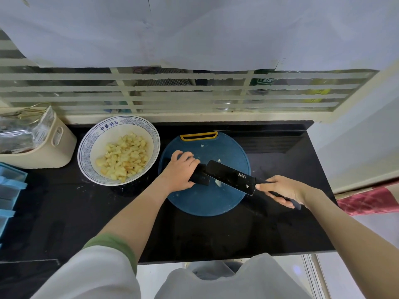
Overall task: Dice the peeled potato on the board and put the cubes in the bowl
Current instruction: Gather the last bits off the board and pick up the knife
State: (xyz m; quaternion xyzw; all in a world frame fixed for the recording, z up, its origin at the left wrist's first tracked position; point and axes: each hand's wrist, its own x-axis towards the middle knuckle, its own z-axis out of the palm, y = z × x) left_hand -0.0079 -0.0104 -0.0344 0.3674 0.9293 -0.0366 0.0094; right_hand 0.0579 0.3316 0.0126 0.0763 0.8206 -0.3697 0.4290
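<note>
A round blue cutting board (207, 201) with a yellow handle lies on the black counter. Only a few small potato scraps (219, 182) are on it. To its left stands a white bowl (85, 152) with a blue pattern, holding a heap of potato cubes (123, 157). My right hand (282, 188) grips the handle of a black cleaver (231, 175), whose blade lies low over the board, tip pointing left. My left hand (180, 171) holds a small black object (199, 176) against the blade's tip; what it is I cannot tell.
A beige plastic bin (54, 147) with foil wrappers stands at the far left, with blue trays (10, 186) below it. A window ledge and barred window run along the back. The counter ends just right of the board and at its front edge.
</note>
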